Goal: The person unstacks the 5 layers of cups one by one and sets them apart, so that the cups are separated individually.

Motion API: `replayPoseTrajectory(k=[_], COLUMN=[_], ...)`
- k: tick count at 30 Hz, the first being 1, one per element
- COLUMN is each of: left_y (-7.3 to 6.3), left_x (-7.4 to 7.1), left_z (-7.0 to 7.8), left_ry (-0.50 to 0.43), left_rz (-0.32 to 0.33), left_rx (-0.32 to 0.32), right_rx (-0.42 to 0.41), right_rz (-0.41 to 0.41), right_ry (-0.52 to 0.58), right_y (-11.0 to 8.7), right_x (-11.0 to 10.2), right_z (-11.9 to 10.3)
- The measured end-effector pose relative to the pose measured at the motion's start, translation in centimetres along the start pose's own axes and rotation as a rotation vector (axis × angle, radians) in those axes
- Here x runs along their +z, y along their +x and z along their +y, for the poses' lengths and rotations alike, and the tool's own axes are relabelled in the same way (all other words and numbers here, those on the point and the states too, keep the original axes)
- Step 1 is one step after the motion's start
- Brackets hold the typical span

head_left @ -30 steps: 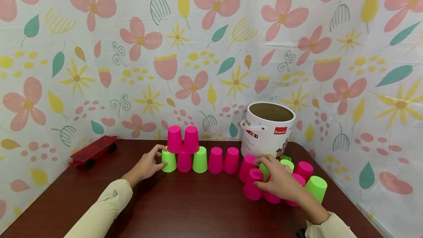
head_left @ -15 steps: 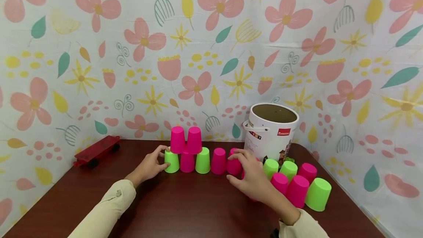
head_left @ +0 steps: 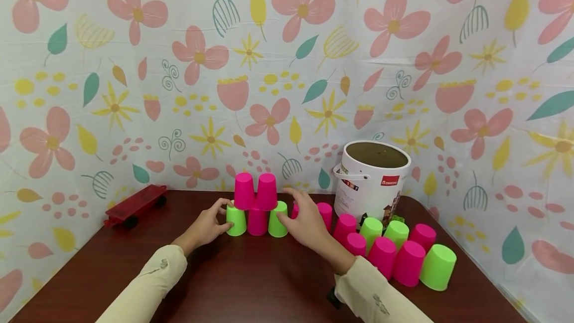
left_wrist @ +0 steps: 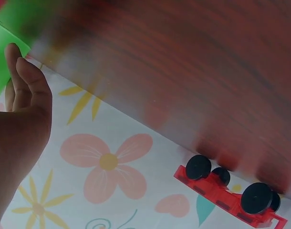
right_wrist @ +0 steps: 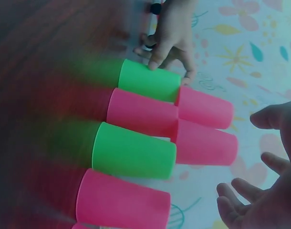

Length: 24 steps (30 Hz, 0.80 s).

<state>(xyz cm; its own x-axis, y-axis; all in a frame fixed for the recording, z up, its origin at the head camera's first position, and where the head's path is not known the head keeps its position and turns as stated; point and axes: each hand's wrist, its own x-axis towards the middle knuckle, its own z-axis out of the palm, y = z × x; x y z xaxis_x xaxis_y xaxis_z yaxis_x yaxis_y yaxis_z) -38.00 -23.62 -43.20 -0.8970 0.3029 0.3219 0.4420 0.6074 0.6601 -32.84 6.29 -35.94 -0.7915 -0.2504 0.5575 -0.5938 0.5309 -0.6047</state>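
Note:
My left hand [head_left: 206, 225] touches the left side of a green cup [head_left: 236, 221], thumb and fingertips against it. This upside-down cup starts a row with a pink cup [head_left: 257, 222] and another green cup [head_left: 278, 220]. Two pink cups [head_left: 244, 192] stand side by side on top of these three. My right hand [head_left: 307, 221] hangs with spread fingers near the right-hand green cup, partly covering the row's pink cups. In the right wrist view, a gap shows between the right hand [right_wrist: 265, 186] and the upper pink cups [right_wrist: 207, 143]; it holds nothing.
Several more pink and green cups [head_left: 382, 258] stand grouped at the right of the table. Behind them is a white bucket [head_left: 369, 188] with a handle. A red wheeled toy [head_left: 136, 206] sits at the back left. A patterned cloth [head_left: 269, 88] hangs behind the table.
My right hand has moved left from the grouped cups to the right of the stacked cups, with no cup in it. My left hand stays against the same green cup.

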Motion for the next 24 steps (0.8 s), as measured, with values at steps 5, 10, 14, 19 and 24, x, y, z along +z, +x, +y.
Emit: replayPoseTrajectory(k=[5, 10, 14, 19, 24], left_y=[0.0, 0.2, 0.4, 0.1, -0.2], left_x=[0.1, 0.4, 0.3, -0.1, -0.1], left_z=[0.1, 0.3, 0.4, 0.3, 0.0], left_ry=[-0.006, -0.012, -0.011, -0.013, -0.021], left_rz=[-0.006, -0.014, -0.012, -0.021, -0.022], left_rx=[-0.006, 0.008, 0.019, 0.004, 0.009], right_rx=[0.041, 0.064, 0.042, 0.037, 0.096], right_rz=[0.021, 0.028, 0.011, -0.016, 0.013], right_ry=[0.004, -0.03, -0.033, -0.057, -0.065], right_y=[2.3, 3.8, 4.4, 4.6, 4.4], right_x=[2.0, 3.1, 3.4, 3.7, 3.6], right_z=[0.1, 0.5, 0.8, 1.2, 1.1])
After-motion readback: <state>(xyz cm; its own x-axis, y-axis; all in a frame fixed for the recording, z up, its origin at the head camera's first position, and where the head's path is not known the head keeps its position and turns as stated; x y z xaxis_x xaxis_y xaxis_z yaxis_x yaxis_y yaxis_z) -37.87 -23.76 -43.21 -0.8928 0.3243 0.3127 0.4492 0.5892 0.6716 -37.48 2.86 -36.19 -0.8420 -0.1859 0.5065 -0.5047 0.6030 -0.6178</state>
